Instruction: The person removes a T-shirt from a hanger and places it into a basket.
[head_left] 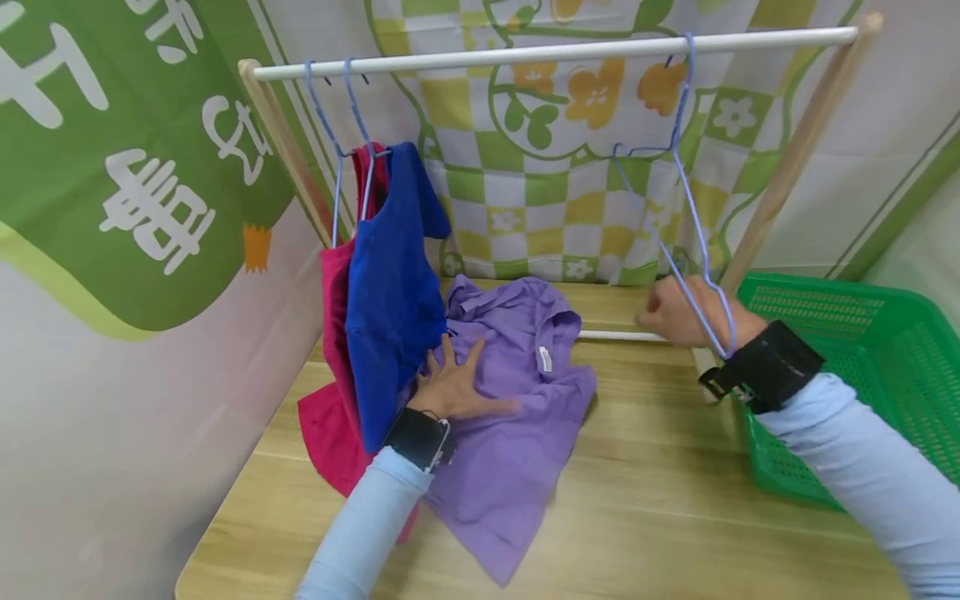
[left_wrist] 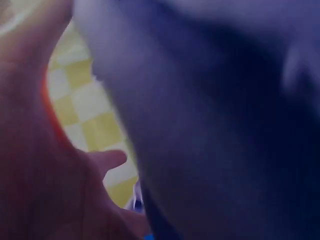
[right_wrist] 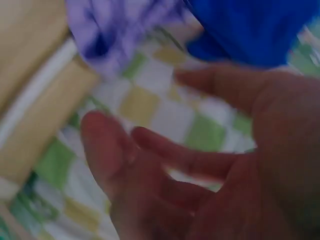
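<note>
I count 3 hangers (head_left: 693, 218), 1 blue garment (head_left: 393, 308) + 1 red garment (head_left: 333, 433) twd desk's (head_left: 645, 500) L edge, 1 purple shirt (head_left: 510, 446) from nr back edge fwd; its tag (head_left: 544, 359) illegible. L hand (head_left: 453, 390) spread on shirt; R hand (head_left: 690, 312) loosely curled, holding nothing.

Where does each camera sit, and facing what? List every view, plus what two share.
Head: on the head, facing forward and down at the purple garment, blue garment and checkered cloth; the left hand, right hand and sleeves show.
Left wrist: on that wrist, facing past part of the left hand toward the checkered cloth; much is blurred.
Right wrist: on that wrist, facing past the right hand toward the same cloth.
Shared: head and right wrist both show the two garments.
</note>
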